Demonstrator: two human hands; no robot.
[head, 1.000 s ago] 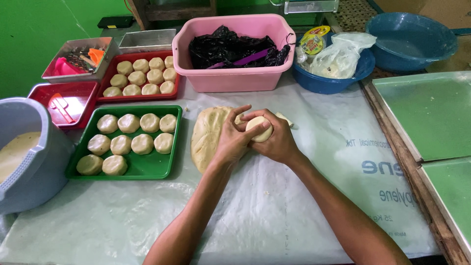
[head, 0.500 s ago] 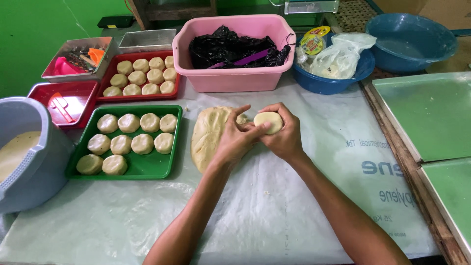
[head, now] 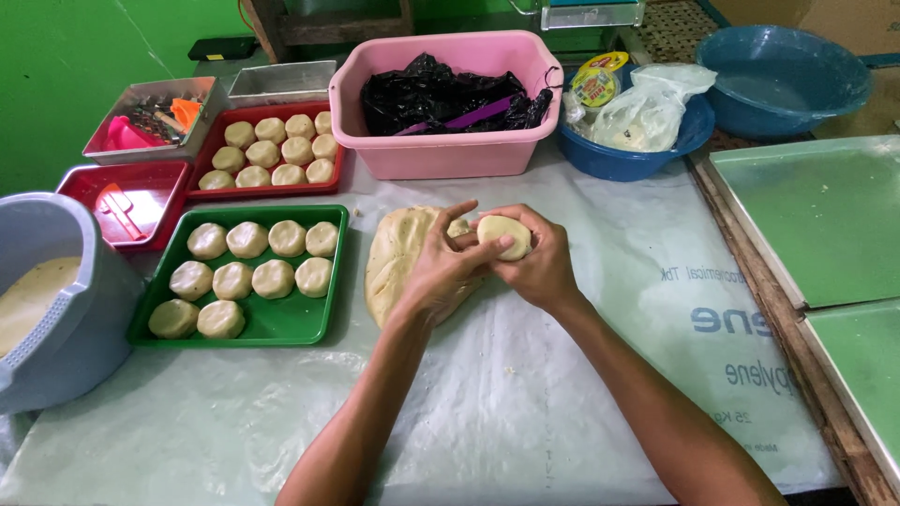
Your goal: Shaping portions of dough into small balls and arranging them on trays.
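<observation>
Hands (head: pixel 487 267) around round, seemingly axis-less dough disc (head: pixel 504 236)

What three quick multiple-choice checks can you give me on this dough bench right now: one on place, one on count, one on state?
1. Where does the big dough slab lie?
A. in the pink tub
B. on the plastic sheet, right of the green tray
C. in the blue basin

2. How many dough rounds are in the green tray?
A. six
B. ten
C. fourteen

3. The dough piece in the hands is:
A. a smooth round
B. a long rope
C. a flat sheet

Answers: 1 B, the slab rests on the sheet beside the tray; 2 B, rows of four, four, two; 3 A, right hand cups it, left hand presses.
</observation>
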